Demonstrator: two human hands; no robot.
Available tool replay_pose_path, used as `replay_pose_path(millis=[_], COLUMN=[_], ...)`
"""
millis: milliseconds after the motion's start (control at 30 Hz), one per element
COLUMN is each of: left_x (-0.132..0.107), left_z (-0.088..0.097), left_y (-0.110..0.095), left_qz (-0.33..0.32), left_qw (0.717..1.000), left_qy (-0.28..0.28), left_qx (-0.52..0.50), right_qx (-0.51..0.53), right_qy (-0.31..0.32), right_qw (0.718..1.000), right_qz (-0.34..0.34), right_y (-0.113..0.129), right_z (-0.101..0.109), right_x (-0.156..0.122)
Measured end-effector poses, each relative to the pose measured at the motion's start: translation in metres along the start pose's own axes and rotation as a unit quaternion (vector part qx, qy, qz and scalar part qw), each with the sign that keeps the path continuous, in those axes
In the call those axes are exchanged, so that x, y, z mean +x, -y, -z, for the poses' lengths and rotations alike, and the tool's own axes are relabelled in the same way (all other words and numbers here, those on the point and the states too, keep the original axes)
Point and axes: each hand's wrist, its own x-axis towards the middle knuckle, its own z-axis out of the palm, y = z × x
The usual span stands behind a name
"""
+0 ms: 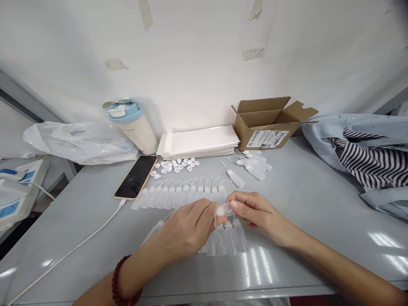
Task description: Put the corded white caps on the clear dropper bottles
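My right hand (255, 212) pinches the clear body of a small plastic squeeze bottle (227, 208), tilted above the table. At its white neck end, my left hand (191, 227) has its fingers closed on the cap, from which a thin tube hangs. Below the hands lies a row of similar bottles (228, 240), partly hidden by my left hand and forearm. Just beyond is another row of bottles (181, 197) with curved thin tubes. A pile of loose white caps (178, 165) lies behind that row.
Several more bottles (255, 163) lie near an open cardboard box (267, 127). At the back are a stack of white envelopes (200, 140), a cup (137, 127) and a plastic bag (83, 142). A phone (137, 176) with its cable lies left; fabric (366, 148) right.
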Motion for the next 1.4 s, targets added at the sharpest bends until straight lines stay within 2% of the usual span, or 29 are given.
replay_pose_path(millis=[67, 167, 233, 300, 400, 533, 633, 767, 833, 867, 933, 1033, 1100, 1167, 1233, 1400], left_x=[0.003, 0.009, 0.010, 0.008, 0.003, -0.001, -0.002, 0.000, 0.001, 0.002, 0.002, 0.003, 0.004, 0.004, 0.005, 0.007], left_z=[0.001, 0.005, 0.008, 0.010, 0.009, 0.000, -0.008, -0.014, -0.015, -0.015, -0.013, -0.011, -0.010, -0.009, -0.007, -0.002], left_y=[0.005, 0.021, 0.035, 0.050, 0.070, 0.090, 0.100, 0.106, 0.107, 0.107, 0.107, 0.109, 0.109, 0.109, 0.107, 0.092], left_qz=[0.029, 0.136, 0.209, 0.246, 0.259, 0.232, 0.216, 0.205, 0.203, 0.203, 0.204, 0.211, 0.220, 0.233, 0.248, 0.273], left_qw=[0.999, 0.986, 0.974, 0.967, 0.965, 0.969, 0.971, 0.972, 0.972, 0.972, 0.971, 0.968, 0.965, 0.962, 0.960, 0.958], left_qy=[-0.001, 0.015, 0.023, 0.025, 0.038, 0.077, 0.097, 0.109, 0.112, 0.113, 0.118, 0.128, 0.131, 0.130, 0.122, 0.078], left_qx=[-0.039, -0.096, -0.087, -0.064, -0.027, -0.019, -0.027, -0.037, -0.042, -0.044, -0.048, -0.051, -0.052, -0.050, -0.045, -0.029], right_qx=[0.014, -0.089, -0.191, -0.294, -0.431, -0.563, -0.624, -0.646, -0.632, -0.616, -0.566, -0.477, -0.449, -0.438, -0.428, -0.431], right_qy=[-0.005, -0.086, -0.164, -0.231, -0.299, -0.321, -0.312, -0.332, -0.343, -0.340, -0.309, -0.197, -0.094, -0.003, 0.052, 0.095], right_qw=[1.000, 0.992, 0.965, 0.920, 0.841, 0.755, 0.714, 0.686, 0.693, 0.709, 0.763, 0.856, 0.889, 0.899, 0.902, 0.896], right_qz=[-0.015, 0.028, 0.075, 0.113, 0.133, 0.098, 0.061, 0.041, 0.048, 0.050, 0.045, 0.017, -0.004, -0.019, -0.023, -0.053], right_y=[0.000, 0.000, -0.003, -0.008, -0.019, -0.032, -0.035, -0.029, -0.023, -0.019, -0.010, 0.003, 0.008, 0.011, 0.010, 0.006], right_z=[0.001, 0.008, 0.018, 0.031, 0.050, 0.060, 0.059, 0.056, 0.054, 0.052, 0.048, 0.039, 0.033, 0.027, 0.023, 0.017], right_x=[0.002, 0.005, 0.009, 0.014, 0.021, 0.026, 0.028, 0.025, 0.022, 0.020, 0.014, 0.004, -0.003, -0.009, -0.013, -0.015])
